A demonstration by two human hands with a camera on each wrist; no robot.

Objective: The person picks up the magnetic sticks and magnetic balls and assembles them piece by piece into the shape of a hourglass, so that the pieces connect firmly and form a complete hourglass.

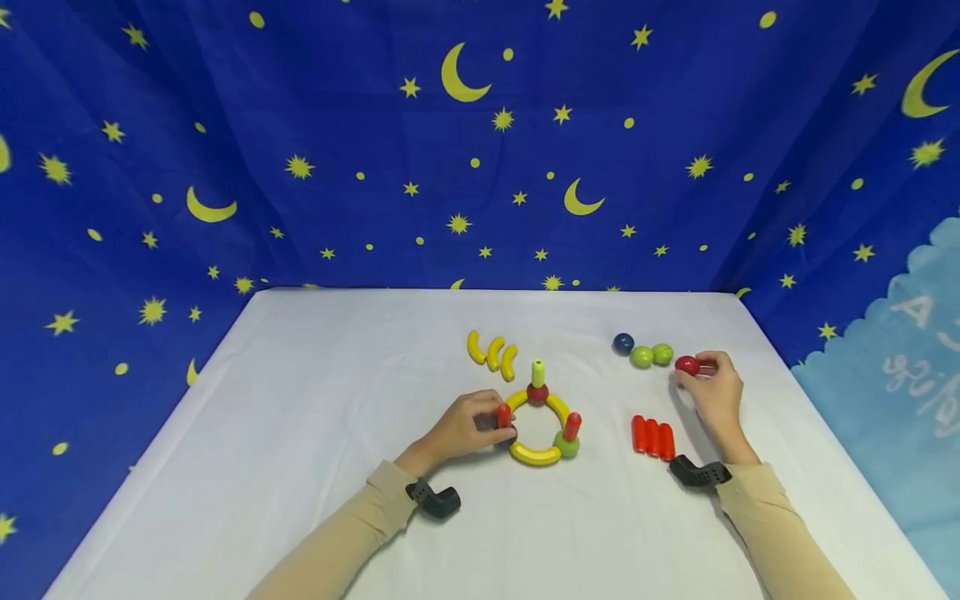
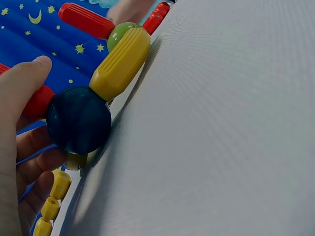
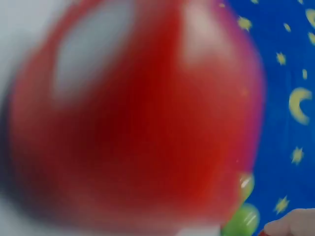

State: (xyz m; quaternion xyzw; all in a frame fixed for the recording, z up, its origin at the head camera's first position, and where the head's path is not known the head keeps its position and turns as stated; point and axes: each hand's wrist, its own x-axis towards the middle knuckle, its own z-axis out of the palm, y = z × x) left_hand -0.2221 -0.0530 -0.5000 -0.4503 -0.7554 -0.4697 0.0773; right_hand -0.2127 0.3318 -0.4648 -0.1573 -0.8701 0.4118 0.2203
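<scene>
On the white table, yellow curved pieces (image 1: 536,454) and balls form a ring. My left hand (image 1: 461,427) holds the red stick (image 1: 504,414) that stands on the ring's dark blue ball (image 2: 78,120); its lower fingers reach behind that ball. Another red stick (image 1: 572,427) rises from the green ball (image 1: 567,446), and a light green stick (image 1: 537,373) from the red ball (image 1: 537,392) at the back. Off to the right, my right hand (image 1: 717,398) pinches a loose red ball (image 1: 687,366) between thumb and fingers.
Three red sticks (image 1: 653,438) lie side by side near my right wrist. A blue ball (image 1: 623,343) and two green balls (image 1: 641,357) are at the back right. Three loose yellow curved pieces (image 1: 493,353) lie behind the ring. A blurred red shape (image 3: 138,128) fills the right wrist view.
</scene>
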